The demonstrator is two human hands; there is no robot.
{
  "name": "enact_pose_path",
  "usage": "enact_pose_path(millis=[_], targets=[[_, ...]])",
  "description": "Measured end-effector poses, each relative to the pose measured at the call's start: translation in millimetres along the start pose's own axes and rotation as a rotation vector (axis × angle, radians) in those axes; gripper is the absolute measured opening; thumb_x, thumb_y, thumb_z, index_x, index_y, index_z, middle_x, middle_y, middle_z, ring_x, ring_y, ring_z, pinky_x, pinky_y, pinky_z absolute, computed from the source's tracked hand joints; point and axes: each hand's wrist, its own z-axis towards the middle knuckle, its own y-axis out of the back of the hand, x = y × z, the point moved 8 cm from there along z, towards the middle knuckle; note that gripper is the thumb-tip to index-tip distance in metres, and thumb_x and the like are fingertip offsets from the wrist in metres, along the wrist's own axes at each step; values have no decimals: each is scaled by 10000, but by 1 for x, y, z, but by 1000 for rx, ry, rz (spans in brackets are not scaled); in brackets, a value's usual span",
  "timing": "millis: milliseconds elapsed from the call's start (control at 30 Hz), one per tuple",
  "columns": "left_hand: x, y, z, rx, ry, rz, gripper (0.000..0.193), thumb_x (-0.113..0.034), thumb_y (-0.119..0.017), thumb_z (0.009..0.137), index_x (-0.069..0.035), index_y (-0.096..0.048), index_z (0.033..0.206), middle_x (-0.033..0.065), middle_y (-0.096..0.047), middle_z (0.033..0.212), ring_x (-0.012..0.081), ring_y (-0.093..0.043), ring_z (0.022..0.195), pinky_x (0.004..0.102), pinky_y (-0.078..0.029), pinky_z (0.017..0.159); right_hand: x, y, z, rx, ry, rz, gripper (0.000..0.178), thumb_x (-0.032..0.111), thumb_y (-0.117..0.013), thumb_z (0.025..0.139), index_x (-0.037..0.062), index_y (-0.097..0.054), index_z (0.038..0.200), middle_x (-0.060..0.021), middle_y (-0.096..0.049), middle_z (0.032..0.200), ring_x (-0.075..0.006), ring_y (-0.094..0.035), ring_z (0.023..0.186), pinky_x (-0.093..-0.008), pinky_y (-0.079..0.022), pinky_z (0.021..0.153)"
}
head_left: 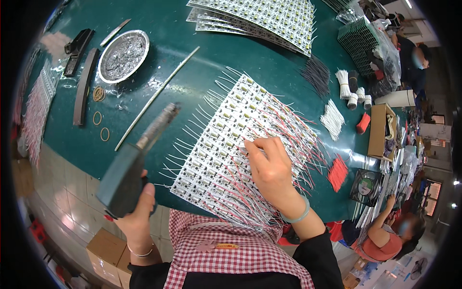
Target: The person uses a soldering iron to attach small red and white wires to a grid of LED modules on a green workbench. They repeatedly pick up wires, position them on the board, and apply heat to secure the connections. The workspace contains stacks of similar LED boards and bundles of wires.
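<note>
Pointing up-right: soldering iron (144, 154), L hand (137, 209)

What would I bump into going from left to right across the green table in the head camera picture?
Black strip → round metal dish → soldering iron in the left hand → board of small parts with red and white wires → right hand → white wire bundle → cardboard box.

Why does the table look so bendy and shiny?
Head view: the fisheye lens curves the green table toward the dark round rim; overhead lights leave pale glare on it near the tin dish; the tool in the left hand looks soft and blurred, while the right hand on the wired boards is sharp.
</note>
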Motion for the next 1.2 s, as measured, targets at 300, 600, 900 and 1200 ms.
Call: enact_pose_path(millis=[300, 600, 900, 1200], targets=[[9, -30, -33, 282, -25, 186, 228, -7, -764, 738, 52, -691, 946, 120, -701, 875, 177, -673, 717, 287, -520, 630, 11, -2, -8, -57, 1, 53, 337, -43, -663, 683, -36, -673, 1020, -103, -619, 924, -250, -583, 787, -332, -494, 604], [-2, -53, -40, 451, -166, 205, 209, 73, -714, 734, 71, -671, 939, 132, -676, 872, 189, -651, 714, 291, -511, 639, 13, -6, -11, -17, -4, 27, 324, -19, -650, 710, -41, -670, 1033, -109, -609, 926, -251, -568, 780, -333, -483, 601], [-8, -57, -40, 453, -290, 293, 186, 75, -716, 740, 53, -670, 918, 126, -667, 852, 201, -649, 706, 290, -513, 645, 15, -5, -15, 4, -21, 37, 341, -33, -640, 715, -53, -661, 1055, -117, -602, 926, -261, -565, 786, -342, -482, 612], [-4, -59, -40, 453, -261, 285, 155, 55, -725, 745, 37, -656, 883, 103, -635, 795, 164, -625, 657, 272, -479, 602, 16, -6, -15, 17, -23, 20, 345, -31, -633, 718, -64, -654, 1061, -121, -592, 926, -263, -556, 789, -341, -484, 622]])
